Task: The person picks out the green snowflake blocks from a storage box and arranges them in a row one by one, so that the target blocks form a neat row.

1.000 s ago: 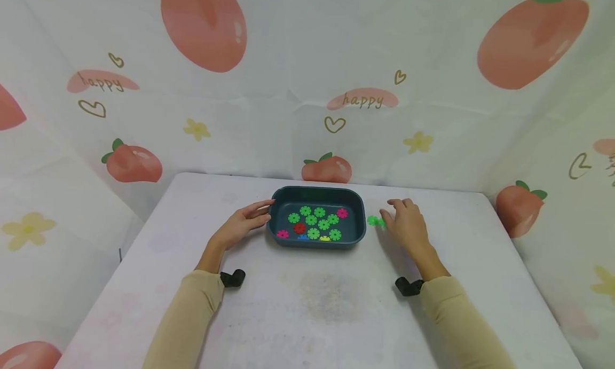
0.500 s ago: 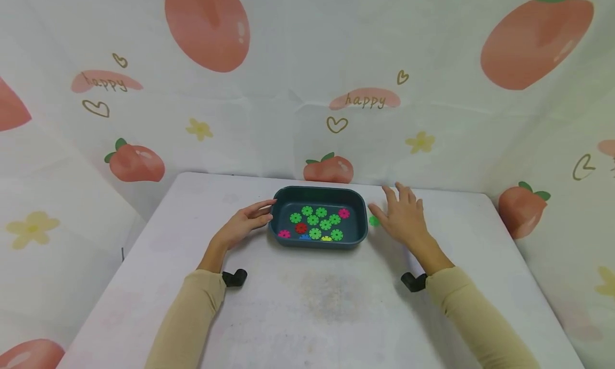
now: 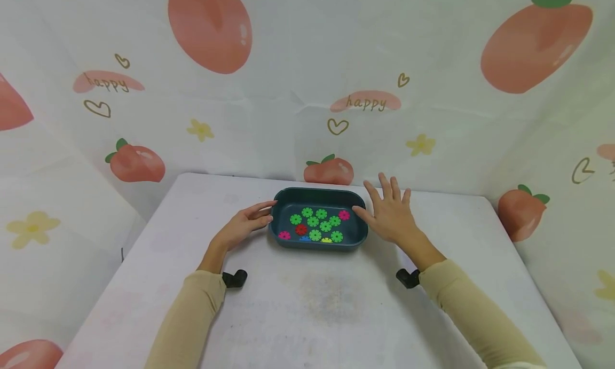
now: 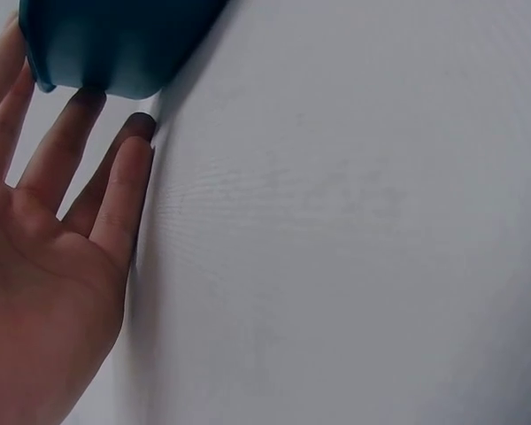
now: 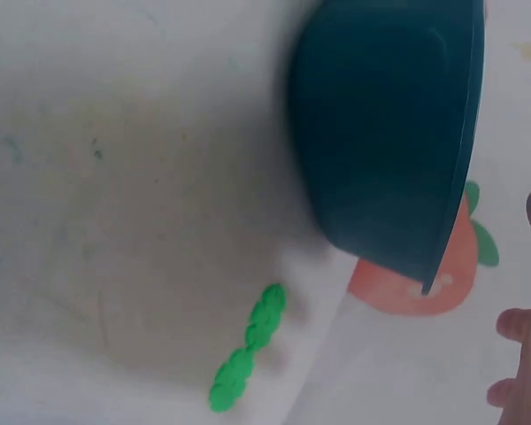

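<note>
A dark teal plastic tray (image 3: 318, 245) stands near the back of the white table. Several notched plastic discs lie in it, mostly green (image 3: 314, 235), with a red disc (image 3: 301, 229), pink ones, a blue and a yellow one. My left hand (image 3: 242, 226) is at the tray's left end, its fairly straight fingers (image 4: 60, 146) against the outer wall. At the right end my right hand (image 3: 391, 217) is spread wide, the thumb overlapping the rim in the head view. Two green discs joined together (image 5: 264, 317) lie on the table below that hand, hidden from the head view.
The white table (image 3: 317, 315) reaches back to a white cloth (image 3: 269, 128) printed with peaches, hearts and yellow flowers. Each wrist carries a black camera mount, the left mount (image 3: 235, 279) and the right mount (image 3: 408, 278).
My right hand has moved left from the joined green discs towards the tray's right rim, its fingers spreading. The discs are now covered in the head view. My left hand stays put.
</note>
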`<state>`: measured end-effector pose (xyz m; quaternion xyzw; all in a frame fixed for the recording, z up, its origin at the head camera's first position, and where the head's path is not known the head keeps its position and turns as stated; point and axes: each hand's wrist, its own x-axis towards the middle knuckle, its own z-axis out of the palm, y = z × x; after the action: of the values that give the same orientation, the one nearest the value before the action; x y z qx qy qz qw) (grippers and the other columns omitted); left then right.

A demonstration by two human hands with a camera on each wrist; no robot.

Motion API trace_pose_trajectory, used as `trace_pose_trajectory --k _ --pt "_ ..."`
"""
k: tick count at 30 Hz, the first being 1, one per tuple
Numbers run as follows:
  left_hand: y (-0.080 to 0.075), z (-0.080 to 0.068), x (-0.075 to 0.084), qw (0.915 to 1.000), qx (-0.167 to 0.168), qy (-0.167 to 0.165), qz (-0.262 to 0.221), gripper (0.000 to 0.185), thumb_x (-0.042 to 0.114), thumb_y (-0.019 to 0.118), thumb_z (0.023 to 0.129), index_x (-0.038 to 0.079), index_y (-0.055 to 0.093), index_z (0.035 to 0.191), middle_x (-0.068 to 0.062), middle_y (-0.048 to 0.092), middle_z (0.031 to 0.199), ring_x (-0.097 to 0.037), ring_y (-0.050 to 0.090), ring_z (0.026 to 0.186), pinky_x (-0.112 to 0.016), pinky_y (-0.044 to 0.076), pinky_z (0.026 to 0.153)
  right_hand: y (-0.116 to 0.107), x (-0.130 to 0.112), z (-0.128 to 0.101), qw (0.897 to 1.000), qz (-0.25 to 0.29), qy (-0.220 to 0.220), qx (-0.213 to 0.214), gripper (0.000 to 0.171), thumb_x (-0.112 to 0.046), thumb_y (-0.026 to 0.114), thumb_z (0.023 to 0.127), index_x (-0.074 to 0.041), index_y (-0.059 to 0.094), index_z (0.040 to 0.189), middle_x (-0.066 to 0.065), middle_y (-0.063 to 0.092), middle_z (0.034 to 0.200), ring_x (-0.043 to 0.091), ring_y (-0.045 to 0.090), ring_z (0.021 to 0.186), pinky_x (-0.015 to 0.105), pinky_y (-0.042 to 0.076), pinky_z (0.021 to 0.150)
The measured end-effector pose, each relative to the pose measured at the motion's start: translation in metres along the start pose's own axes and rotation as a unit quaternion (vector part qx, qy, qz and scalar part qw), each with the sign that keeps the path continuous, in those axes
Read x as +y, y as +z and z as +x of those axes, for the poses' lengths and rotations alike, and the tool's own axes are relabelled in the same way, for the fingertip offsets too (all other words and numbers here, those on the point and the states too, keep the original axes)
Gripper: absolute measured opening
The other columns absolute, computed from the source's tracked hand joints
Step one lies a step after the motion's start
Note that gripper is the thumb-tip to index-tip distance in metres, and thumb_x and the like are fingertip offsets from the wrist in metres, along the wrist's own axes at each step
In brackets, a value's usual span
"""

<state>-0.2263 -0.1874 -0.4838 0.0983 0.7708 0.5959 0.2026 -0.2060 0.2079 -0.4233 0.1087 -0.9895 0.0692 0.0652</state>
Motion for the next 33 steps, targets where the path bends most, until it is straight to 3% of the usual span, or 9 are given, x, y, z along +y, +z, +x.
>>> trace_pose_trajectory --k 11,33 --pt "0.000 -0.001 0.000 1.0000 0.002 -0.007 0.001 0.054 0.046 0.068 0.085 0.041 0.049 0.136 0.005 0.046 0.147 -0.018 0.043 0.137 -0.048 0.032 0.115 -0.004 -0.022 0.006 0.999 -0.022 -0.050 0.000 0.079 -0.070 0.040 0.089 -0.026 0.023 0.152 0.014 0.007 0.161 0.043 0.006 0.148 0.073 0.008 0.111" --pt "0.001 0.001 0.000 1.0000 0.003 -0.006 0.001 0.054 0.046 0.067 0.085 0.041 0.049 0.136 0.005 0.045 0.148 -0.018 0.043 0.137 -0.048 0.032 0.115 0.006 -0.075 0.033 0.993 -0.024 -0.115 -0.024 0.080 -0.074 0.032 0.089 -0.031 0.012 0.154 0.013 0.006 0.161 0.037 0.003 0.149 0.068 0.010 0.115"
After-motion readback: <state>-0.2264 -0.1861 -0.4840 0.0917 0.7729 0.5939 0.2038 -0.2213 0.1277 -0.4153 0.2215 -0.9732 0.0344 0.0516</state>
